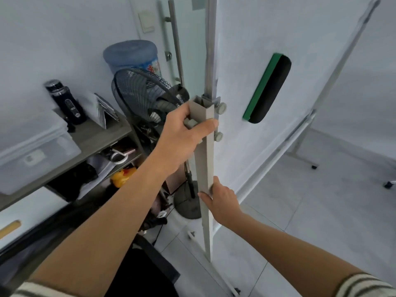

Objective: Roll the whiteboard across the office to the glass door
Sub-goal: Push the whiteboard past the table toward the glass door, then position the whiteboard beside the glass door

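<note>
At frame centre: whiteboard (267, 39), upright on a wheeled stand, its near grey post (204, 168) running top to bottom; board face to the right of the post. Left hand (184, 133): fingers wrapped closed around the post's top section, beside the clamp knobs (220, 108). Right hand (220, 200): lower on the same post, thumb and fingers curled around it. Eraser (267, 88), green and black: stuck on the board face. Glass door (188, 61) with bar handle (175, 39): directly behind the post. Fan (139, 93) and water jug (130, 54): left of the post. Shelf (96, 136) with bottle (66, 101): far left.
</note>
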